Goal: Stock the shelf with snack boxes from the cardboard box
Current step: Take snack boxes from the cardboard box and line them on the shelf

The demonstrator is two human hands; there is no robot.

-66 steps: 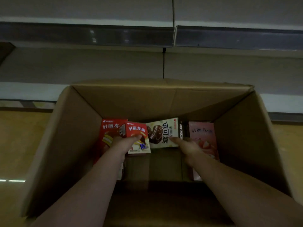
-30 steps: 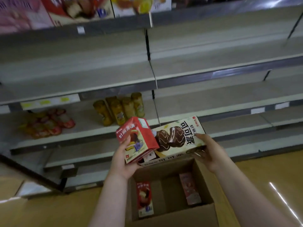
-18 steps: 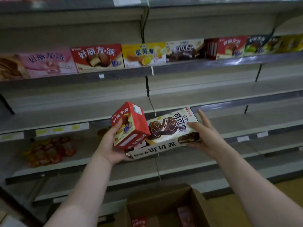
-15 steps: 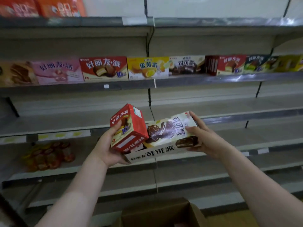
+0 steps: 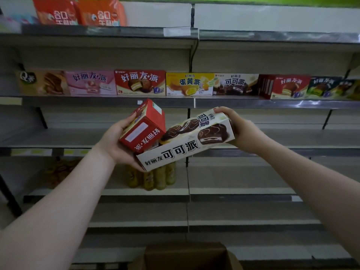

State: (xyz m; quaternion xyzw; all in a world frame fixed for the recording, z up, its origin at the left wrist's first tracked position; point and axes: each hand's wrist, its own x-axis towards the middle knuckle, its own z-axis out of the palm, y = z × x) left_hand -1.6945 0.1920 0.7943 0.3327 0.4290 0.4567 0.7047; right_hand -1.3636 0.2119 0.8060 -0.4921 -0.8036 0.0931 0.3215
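My left hand (image 5: 115, 142) grips a small red snack box (image 5: 143, 126), tilted, with its fingers curled round the far side. My right hand (image 5: 240, 129) holds the right end of a long white cocoa-pie box (image 5: 187, 141), whose left end rests against my left palm under the red box. Both boxes hang in front of the bare middle shelves. Above them, a stocked shelf (image 5: 253, 103) carries a row of snack boxes (image 5: 139, 82). The open cardboard box (image 5: 187, 255) shows only its top edge at the bottom of the view.
Orange snack bags (image 5: 78, 13) stand on the top shelf. Several yellow jars (image 5: 155, 177) sit on a lower shelf behind the boxes, and packets (image 5: 60, 169) lie at its left. A vertical shelf divider (image 5: 188, 117) runs up the centre.
Both hands lifted the two boxes out of the cardboard box and up in front of the shelves. The view rose, and the boxes have tilted since half a second ago.
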